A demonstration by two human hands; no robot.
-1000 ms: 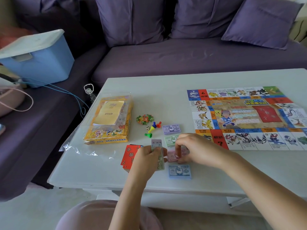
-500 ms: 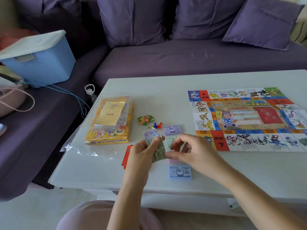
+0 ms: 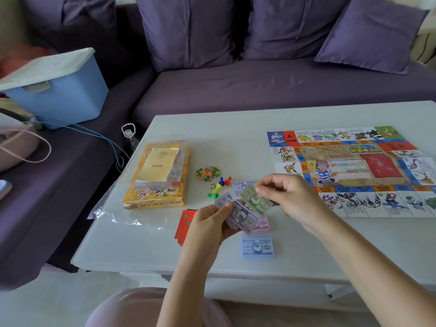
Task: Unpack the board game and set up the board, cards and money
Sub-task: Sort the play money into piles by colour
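Observation:
The game board [image 3: 349, 171] lies unfolded on the right of the white table [image 3: 236, 128]. My left hand [image 3: 210, 223] grips a fan of purple play-money notes [image 3: 238, 214] above the table. My right hand [image 3: 287, 192] pinches a green note [image 3: 256, 199] by its upper corner, just right of the fan. On the table lie a blue 500 stack [image 3: 257, 247], a pink stack [image 3: 263, 224] partly hidden under the held notes, and a purple stack [image 3: 241, 186]. A red card deck [image 3: 185, 223] sits partly behind my left hand.
The yellow game box [image 3: 158, 175] with a rule booklet sits in a clear plastic bag at the table's left. Coloured pawns [image 3: 220, 185], dice and a green-red token pile [image 3: 207, 173] lie beside it. A purple sofa, a blue bin [image 3: 56, 88] and a cable are behind.
Both hands have lifted from the table. My right hand left the pink stack and now pulls a green note up and away from the fan in my left hand.

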